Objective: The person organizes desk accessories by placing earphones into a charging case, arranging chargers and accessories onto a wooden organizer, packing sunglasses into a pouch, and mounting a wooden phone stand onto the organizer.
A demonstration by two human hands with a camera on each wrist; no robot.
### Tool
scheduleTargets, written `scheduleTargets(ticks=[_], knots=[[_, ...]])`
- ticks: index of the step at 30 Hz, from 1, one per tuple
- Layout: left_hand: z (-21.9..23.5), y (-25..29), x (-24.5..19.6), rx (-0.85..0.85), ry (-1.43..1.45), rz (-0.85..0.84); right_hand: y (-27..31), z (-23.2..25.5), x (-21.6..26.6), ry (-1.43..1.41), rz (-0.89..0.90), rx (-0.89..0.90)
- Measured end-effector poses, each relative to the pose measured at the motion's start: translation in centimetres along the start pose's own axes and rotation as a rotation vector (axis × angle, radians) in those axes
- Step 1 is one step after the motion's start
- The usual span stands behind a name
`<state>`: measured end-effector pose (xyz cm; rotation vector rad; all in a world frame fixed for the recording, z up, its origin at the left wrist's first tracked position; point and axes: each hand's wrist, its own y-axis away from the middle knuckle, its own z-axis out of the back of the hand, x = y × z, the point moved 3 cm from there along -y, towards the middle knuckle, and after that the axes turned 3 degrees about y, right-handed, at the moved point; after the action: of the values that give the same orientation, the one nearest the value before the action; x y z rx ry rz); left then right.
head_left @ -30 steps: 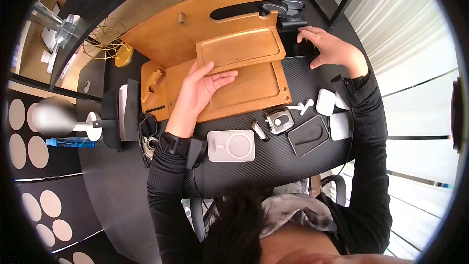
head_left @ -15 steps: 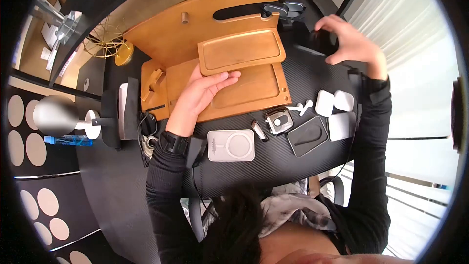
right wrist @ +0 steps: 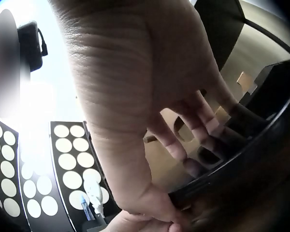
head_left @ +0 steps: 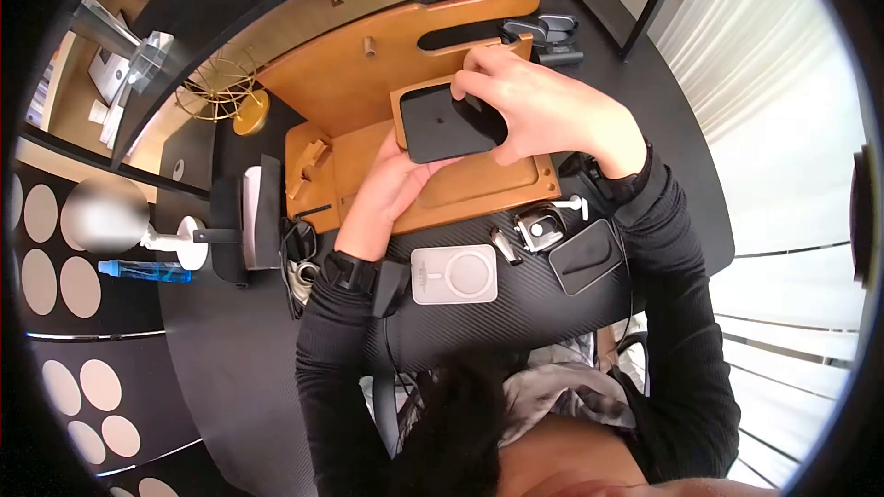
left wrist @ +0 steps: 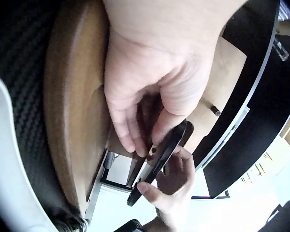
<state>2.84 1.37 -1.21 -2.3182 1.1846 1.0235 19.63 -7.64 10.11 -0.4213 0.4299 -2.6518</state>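
In the head view my right hand (head_left: 552, 115) grips a glossy black rectangular slab (head_left: 442, 136) by its edges, over a small wooden tray (head_left: 399, 110). My left hand (head_left: 389, 189) holds that tray from below at its near left edge. Below and behind is the larger wooden stand (head_left: 424, 214). The left wrist view shows the slab (left wrist: 159, 162) edge-on, touching or very near my left thumb, with my right hand (left wrist: 176, 193) behind. From the right wrist, my fingers spread along the slab (right wrist: 222, 174). Whether the slab rests on the tray is unclear.
Nearer me lie a pale rectangular device with a ring (head_left: 454, 274), a small silver item (head_left: 505, 246), a silver-black device (head_left: 540, 227), white earbuds (head_left: 573, 206) and a dark tray (head_left: 587, 256). Folded glasses (head_left: 555, 28) lie at the back; a holder (head_left: 262, 212) stands left.
My right hand has carried the black slab from the right side of the desk leftward to the small tray. Its sleeve now covers the white cases. The small tray is now mostly hidden.
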Motion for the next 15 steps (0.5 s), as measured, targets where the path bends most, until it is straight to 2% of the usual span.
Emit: scheduleTargets(ticks=[3,6,8,11,15], knots=[[-0.1,-0.1,-0.2,0.038,-0.144,0.023,-0.4,-0.5,0.0,-0.015,-0.025,-0.018],[0.1,-0.3,-0.2,0.028,-0.132,0.069,-0.3,-0.6,-0.6,0.038,-0.081,-0.077],[-0.2,-0.3,-0.4,0.019,-0.117,0.059,-0.1,-0.8,-0.7,0.044,0.041,-0.150],[-0.2,-0.2,-0.3,0.009,-0.105,0.043,0.1,-0.4,-0.7,0.135,0.123,-0.167],[0.0,-0.3,-0.2,0.030,-0.137,0.034,0.3,0.0,-1.0,0.158,0.061,-0.126]])
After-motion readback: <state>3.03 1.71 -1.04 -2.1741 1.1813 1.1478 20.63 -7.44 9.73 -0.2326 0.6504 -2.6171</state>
